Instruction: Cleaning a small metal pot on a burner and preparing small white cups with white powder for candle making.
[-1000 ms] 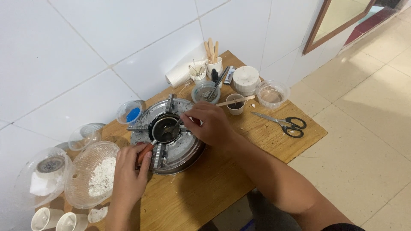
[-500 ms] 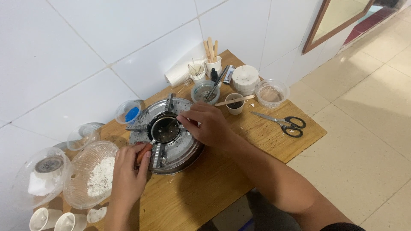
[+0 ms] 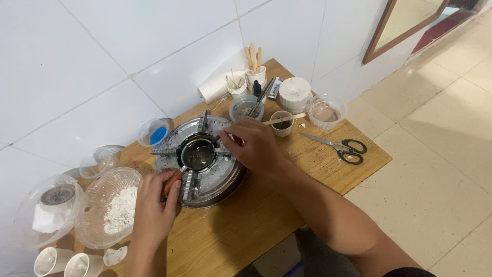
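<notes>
Lower left: bowl of white powder (image 3: 110,208). Left hand (image 3: 154,210), fingers closed round a reddish handle (image 3: 173,182) at the round metal chuck (image 3: 202,161), centre frame. Right hand (image 3: 256,146) rests on the chuck's right rim, grip contents indiscernible. Advised: brace steadily, turn the handle evenly. Right: scissors (image 3: 341,149).

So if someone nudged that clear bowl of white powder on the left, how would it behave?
The clear bowl looks like thin plastic, so probably light and slides easily on the wooden table. It is wide and low, so unlikely to tip; the white powder might shift.
</notes>
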